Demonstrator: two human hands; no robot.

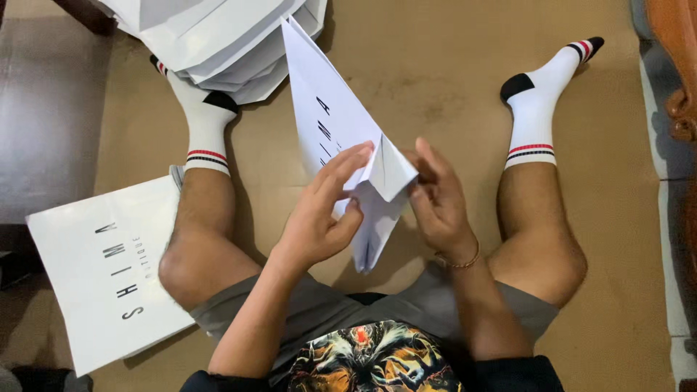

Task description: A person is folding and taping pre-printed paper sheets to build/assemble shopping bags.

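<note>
I sit on a brown floor with my legs spread, in white socks. Both hands hold a flat white paper bag (pixel 328 123) with black lettering, raised between my knees. My left hand (pixel 319 210) grips its near end from the left, fingers on the folded bottom flap. My right hand (pixel 435 199) pinches the same folded flap from the right, with a thin bracelet on the wrist.
A stack of several white paper bags (pixel 218 40) lies at the top, over my left foot. Another flat white bag with black lettering (pixel 102 268) lies beside my left knee. A grey mat (pixel 43 109) is at the left, wooden furniture (pixel 675 65) at the right edge.
</note>
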